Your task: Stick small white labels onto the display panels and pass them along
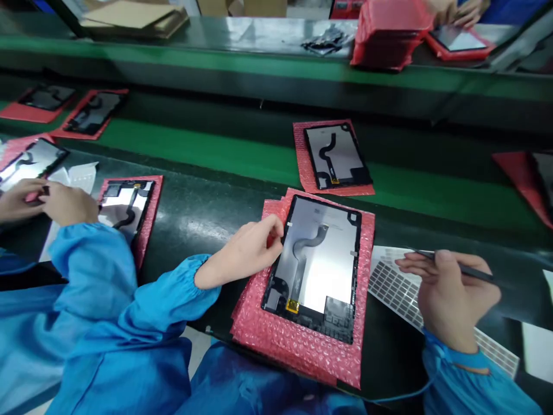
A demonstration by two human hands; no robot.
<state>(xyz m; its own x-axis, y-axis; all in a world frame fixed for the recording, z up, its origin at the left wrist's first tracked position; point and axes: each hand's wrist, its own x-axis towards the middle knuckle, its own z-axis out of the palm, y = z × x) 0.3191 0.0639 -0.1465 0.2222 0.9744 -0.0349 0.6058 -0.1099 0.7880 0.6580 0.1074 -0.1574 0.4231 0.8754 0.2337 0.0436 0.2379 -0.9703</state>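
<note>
A tablet screen panel [313, 268], silvery backed with a black frame, lies on a stack of pink bubble-wrap pouches [298, 351]. A dark flex cable [300, 268] curves across its back to a gold end. At the panel's upper left edge is my left hand [248, 248], its fingers curled closed; what they pinch, if anything, is hidden. My right hand [453, 294] grips dark tweezers [475, 273], tip pointing left, right of the panel. Beneath that hand lies a sheet of small grey rectangular stickers [395, 288].
Another panel on a pink pouch [339, 155] rests on the green conveyor [207, 147]. To the left, a co-worker's hands [71, 202] work near another panel [127, 207]. A stack of red pouches [389, 34] stands on the shelf opposite, beside another person's hands [464, 12].
</note>
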